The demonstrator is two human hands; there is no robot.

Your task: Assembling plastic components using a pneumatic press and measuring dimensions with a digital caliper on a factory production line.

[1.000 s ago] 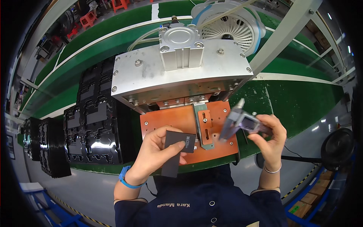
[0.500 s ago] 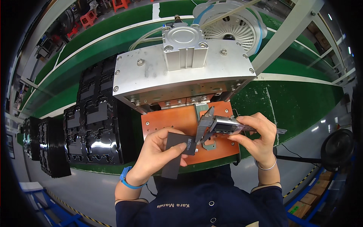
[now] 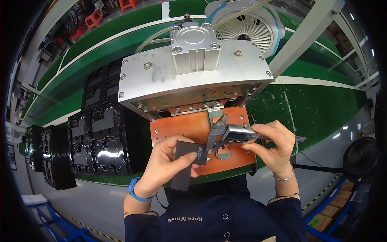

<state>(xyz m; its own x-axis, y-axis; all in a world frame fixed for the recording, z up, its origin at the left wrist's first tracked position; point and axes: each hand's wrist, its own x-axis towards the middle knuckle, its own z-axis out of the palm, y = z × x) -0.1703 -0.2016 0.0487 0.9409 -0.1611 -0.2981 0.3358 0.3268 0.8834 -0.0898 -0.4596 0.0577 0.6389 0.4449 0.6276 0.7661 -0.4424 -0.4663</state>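
So we're looking down at two busy hands. The left hand (image 3: 167,159) sits just below the middle of the frame, thumb pressed flat on a dark L-shaped piece (image 3: 181,177) with the fingers curled behind it, so it's a closed pinch. That piece hangs over the near edge of an orange plate (image 3: 177,127), its long leg pointing at the bottom of the frame.

Right of centre, the right hand (image 3: 276,141) has thumb and fingers closed around a digital caliper (image 3: 242,135), the beam poking out past the hand to the right. The caliper's jaws are right at the piece's right edge; from this angle we honestly can't tell if they're touching it.

Above all that, we've got a silver metal press (image 3: 157,82) filling the upper middle, a white fan (image 3: 258,34) behind it at upper right, and stacked glossy black trays (image 3: 100,141) on the left.
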